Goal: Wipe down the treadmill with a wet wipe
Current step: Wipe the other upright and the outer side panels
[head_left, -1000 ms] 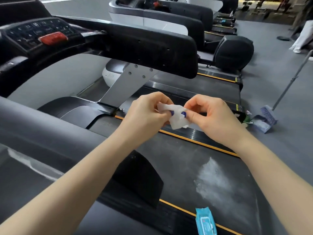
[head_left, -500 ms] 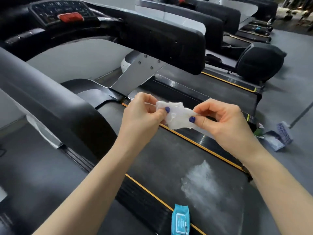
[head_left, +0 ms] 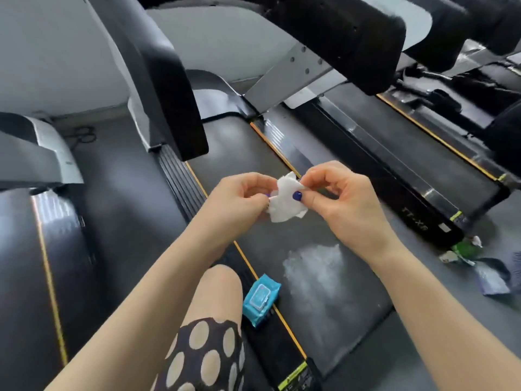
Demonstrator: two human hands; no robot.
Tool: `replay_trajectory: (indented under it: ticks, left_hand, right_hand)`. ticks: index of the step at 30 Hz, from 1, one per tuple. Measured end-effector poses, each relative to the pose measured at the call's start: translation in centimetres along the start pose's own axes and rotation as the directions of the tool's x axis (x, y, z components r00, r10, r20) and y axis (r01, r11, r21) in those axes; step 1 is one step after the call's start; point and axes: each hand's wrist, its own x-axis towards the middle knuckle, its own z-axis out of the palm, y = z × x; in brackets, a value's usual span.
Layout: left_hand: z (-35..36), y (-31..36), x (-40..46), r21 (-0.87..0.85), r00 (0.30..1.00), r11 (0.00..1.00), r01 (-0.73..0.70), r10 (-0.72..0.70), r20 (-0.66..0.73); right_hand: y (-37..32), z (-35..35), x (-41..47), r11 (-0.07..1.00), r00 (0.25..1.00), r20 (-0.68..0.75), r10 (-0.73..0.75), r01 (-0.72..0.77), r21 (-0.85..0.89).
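while pinched between left hand and right hand, wet wipe held crumpled above treadmill belt; likely light, limp, damp, best gripped at opposite edges. white smear near belt's rear edge; wipes pack on left side rail.

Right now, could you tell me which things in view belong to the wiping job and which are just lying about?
Part of the job:
- wet wipe, pinched between left hand and right hand
- treadmill belt
- blue wipes pack

Lying about:
- litter on the floor
- brush beside it
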Motion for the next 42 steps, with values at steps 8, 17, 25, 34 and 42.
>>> replay_trajectory:
  ticks: [8, 17, 25, 34, 42]
  left_hand:
    - [-4.1, -4.3, -5.1, -0.057, 0.982, 0.998, 0.003, 0.008, 0.188]
    - [-11.5, -17.5, -9.0, -0.132, 0.957, 0.979, 0.155, -0.182, -0.226]
    - [-15.7, -27.5, -12.6, -0.120, 0.881, 0.927, 0.356, -0.376, -0.286]
    - [-12.5, -38.7, -18.0, -0.213, 0.816, 0.870, 0.445, -0.492, -0.304]
    - [-1.8, -55.3, -20.9, -0.276, 0.636, 0.750, 0.601, -0.658, -0.403]
  right_hand:
    - [-0.7, 6.6, -0.5, 1.000, 0.986, 0.169, 0.006, -0.007, 0.006]
    - [1.2, 22.3, -2.5, 0.990, 0.912, 0.402, 0.078, -0.118, 0.077]
    - [5.5, 32.0, -8.3, 0.947, 0.861, 0.438, 0.260, -0.315, 0.057]
    - [13.3, 37.9, -16.2, 0.934, 0.807, 0.493, 0.325, -0.355, -0.034]
    - [29.1, 42.6, -27.7, 0.816, 0.623, 0.548, 0.558, -0.530, -0.229]
